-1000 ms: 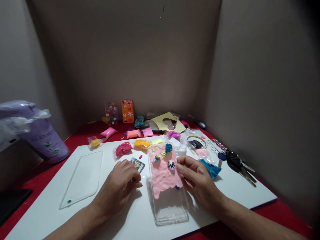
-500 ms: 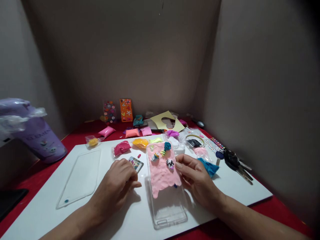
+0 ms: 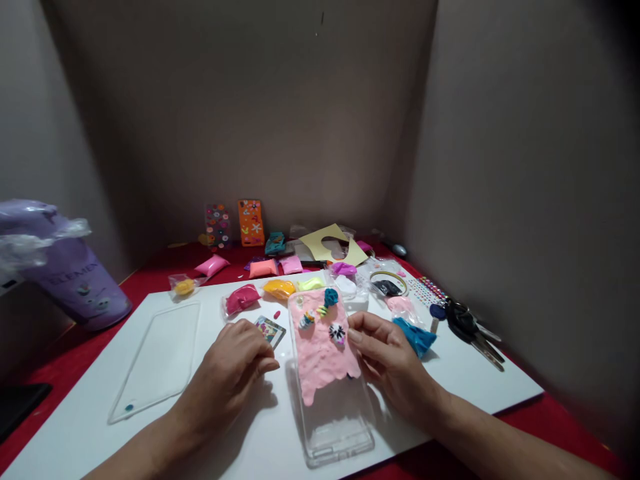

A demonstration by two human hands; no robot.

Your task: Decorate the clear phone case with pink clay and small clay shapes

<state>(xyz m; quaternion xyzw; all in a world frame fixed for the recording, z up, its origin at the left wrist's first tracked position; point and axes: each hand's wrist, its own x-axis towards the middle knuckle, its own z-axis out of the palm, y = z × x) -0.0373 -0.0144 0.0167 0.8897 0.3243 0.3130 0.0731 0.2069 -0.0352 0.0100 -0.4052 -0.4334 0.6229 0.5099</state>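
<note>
My right hand (image 3: 387, 353) grips the right edge of a clear phone case (image 3: 337, 427), thumb on the front. Its upper part is coated with pink clay (image 3: 320, 363) that ends in a dripping edge. On the clay sit a teal swirl (image 3: 331, 297), a striped piece (image 3: 307, 320) and a white ball with black marks (image 3: 337, 333). The case is tilted up from the white board. My left hand (image 3: 237, 363) is left of the case with its fingers curled in; whatever they hold, if anything, is hidden. A small picture card (image 3: 270, 330) lies just beyond it.
A second clear case (image 3: 157, 360) lies on the white board (image 3: 90, 393). Behind are bagged clays in red (image 3: 243, 297), orange (image 3: 280, 289) and blue (image 3: 417, 338), and a yellow card (image 3: 333, 245). Keys (image 3: 473, 327) lie right, a purple bag (image 3: 85, 280) stands left, decorated cases (image 3: 251, 222) behind.
The pink-coated case tilts slightly differently in my right hand, its top a little further left. My left hand keeps nearly the same pose. The whole view has shifted slightly.
</note>
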